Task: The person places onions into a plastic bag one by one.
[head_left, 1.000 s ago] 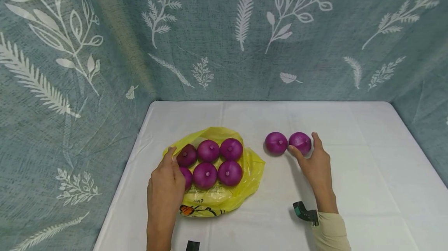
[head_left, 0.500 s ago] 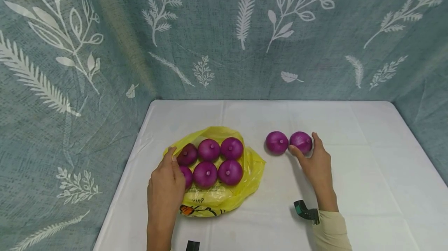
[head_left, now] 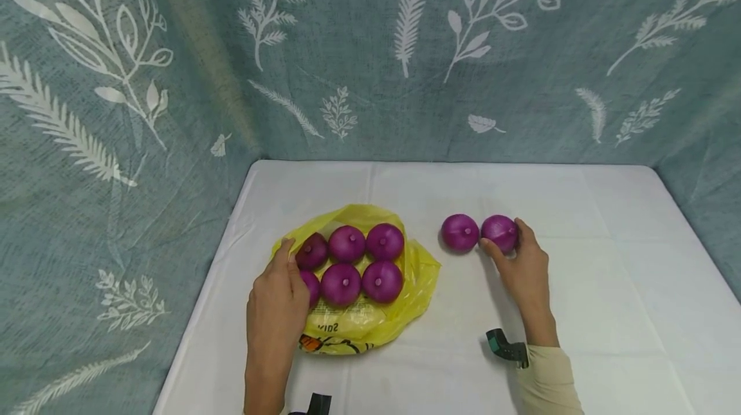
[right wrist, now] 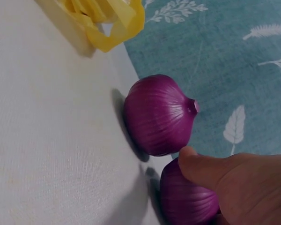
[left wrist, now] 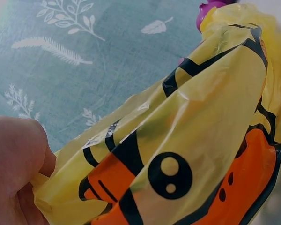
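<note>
In the head view my left hand [head_left: 278, 312] is at the left rim of a yellow plastic bag [head_left: 347, 334]. The left wrist view shows its thumb and fingers pinching the bag's edge [left wrist: 65, 187]. Several purple onions [head_left: 341, 285] lie in two rows inside the open bag, one partly hidden behind this hand. To the right of the bag, two more onions sit side by side on the table. My right hand [head_left: 523, 273] holds the right-hand onion [head_left: 500, 233] between thumb and fingers. The other loose onion [right wrist: 159, 115] stands right beside it, by my thumb tip.
A white cloth covers the table [head_left: 608, 286]. Behind it and at the sides hangs a blue-green curtain [head_left: 359, 48] with white leaf prints. A dark wrist mount [head_left: 506, 347] sticks out from the right sleeve.
The right thumb and fingers have closed in on the right-hand onion, which stays in place. My left hand keeps its hold on the bag. The head view has tilted slightly.
</note>
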`<state>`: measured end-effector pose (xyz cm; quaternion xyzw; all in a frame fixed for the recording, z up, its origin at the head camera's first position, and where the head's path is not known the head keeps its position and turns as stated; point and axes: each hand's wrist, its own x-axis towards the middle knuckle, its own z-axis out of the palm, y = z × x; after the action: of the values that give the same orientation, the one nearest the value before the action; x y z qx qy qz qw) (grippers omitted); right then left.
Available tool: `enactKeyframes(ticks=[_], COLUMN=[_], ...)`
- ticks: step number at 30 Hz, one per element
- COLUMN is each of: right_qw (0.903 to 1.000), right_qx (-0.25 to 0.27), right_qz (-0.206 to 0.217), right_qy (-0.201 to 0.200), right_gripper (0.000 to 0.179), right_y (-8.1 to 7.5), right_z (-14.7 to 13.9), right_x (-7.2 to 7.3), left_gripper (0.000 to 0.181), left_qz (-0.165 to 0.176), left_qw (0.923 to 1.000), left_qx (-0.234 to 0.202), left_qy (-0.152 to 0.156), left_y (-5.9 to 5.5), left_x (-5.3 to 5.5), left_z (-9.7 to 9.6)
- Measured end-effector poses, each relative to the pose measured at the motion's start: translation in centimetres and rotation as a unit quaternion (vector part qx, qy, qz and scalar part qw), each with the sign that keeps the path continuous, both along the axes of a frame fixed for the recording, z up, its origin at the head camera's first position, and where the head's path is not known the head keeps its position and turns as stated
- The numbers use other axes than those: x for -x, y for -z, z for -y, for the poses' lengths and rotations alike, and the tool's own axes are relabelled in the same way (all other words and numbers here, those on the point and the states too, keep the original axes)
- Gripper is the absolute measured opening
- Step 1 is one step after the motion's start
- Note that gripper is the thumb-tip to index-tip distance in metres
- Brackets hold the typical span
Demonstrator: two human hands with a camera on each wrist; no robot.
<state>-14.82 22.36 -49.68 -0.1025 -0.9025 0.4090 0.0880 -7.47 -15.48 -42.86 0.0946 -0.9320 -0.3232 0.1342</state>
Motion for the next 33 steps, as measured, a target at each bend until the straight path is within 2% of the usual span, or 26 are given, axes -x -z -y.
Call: enactKeyframes(ticks=[8,13,19,27,33], right_qw=[0.9991,0.9968,0.9958,0.9955,0.9918], right_qx=[0.005,0.01,0.039,0.05,0.052], right_qz=[-0.039,-0.077,-0.082,-0.079,-0.099], right_qy=[0.015,0.015,0.01,-0.019,-0.062], right_gripper=[0.082,0.08,0.081,0.083,0.083], right_y=[-0.4,-1.4,-3.0,-4.9,-5.9], right_z=[0.1,0.2,0.7,2.3,4.2], right_x=[-0.1,-0.4,-0.8,-1.7,-2.3], left_gripper=[0.043,0.043,0.044,0.044,0.044], left_qz=[-0.005,0.001,0.007,0.007,0.001], left_qw=[1.0,1.0,1.0,0.9999,1.0], left_qx=[0.003,0.001,0.0,-0.007,-0.005], left_qy=[0.001,-0.001,0.002,0.006,0.006], left_y=[-0.2,-0.2,-0.2,0.0,0.1], left_x=[-0.1,-0.2,-0.3,-0.5,-0.6], left_z=[-0.1,-0.2,-0.3,-0.3,-0.3])
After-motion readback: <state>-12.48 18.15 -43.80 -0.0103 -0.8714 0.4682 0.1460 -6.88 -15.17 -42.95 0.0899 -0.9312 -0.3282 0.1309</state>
